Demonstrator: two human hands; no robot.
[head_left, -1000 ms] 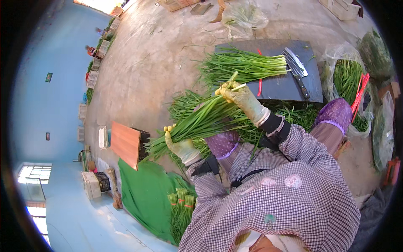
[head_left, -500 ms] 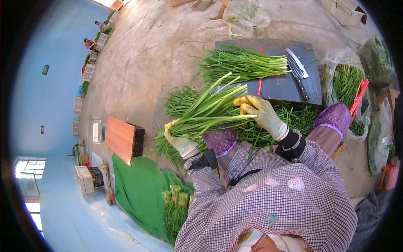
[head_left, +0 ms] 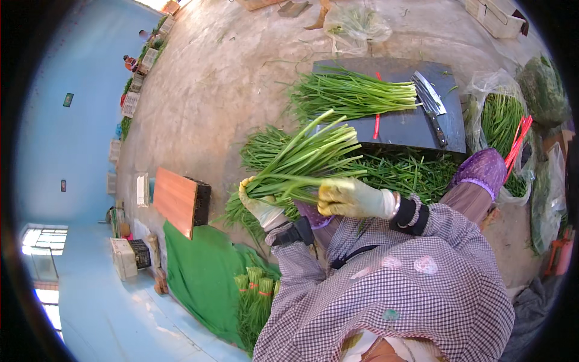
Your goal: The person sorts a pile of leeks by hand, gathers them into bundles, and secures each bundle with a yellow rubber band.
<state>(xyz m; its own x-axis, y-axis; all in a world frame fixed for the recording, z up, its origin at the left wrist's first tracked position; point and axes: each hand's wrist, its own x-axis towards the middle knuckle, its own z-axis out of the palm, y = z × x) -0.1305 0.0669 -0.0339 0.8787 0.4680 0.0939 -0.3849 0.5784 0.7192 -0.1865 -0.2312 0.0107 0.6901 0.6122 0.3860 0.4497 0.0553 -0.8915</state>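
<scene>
Both my hands wear pale gloves. My left hand [head_left: 260, 204] grips the base of a bunch of green onions [head_left: 307, 158] whose leaves fan up and to the right. My right hand [head_left: 353, 198] is closed around the same bunch, a little further along the stalks. Behind it, a dark cutting board [head_left: 416, 123] carries a second bunch of green onions [head_left: 350, 93], a cleaver [head_left: 431, 102] and a red band [head_left: 377, 123]. Loose greens [head_left: 398, 170] lie heaped in front of the board.
A green cloth [head_left: 202, 274] at lower left holds tied bundles [head_left: 256, 295]. A wooden-topped black crate [head_left: 181, 202] stands beside it. Plastic bags of greens [head_left: 503, 120] with red bands [head_left: 518, 142] sit at right, another bag [head_left: 356, 24] at the back. Bare concrete floor stretches away on the left.
My right hand slid down from the leaf tips toward the stalk base, close to my left hand. The bunch tilted lower and its leaves spread out.
</scene>
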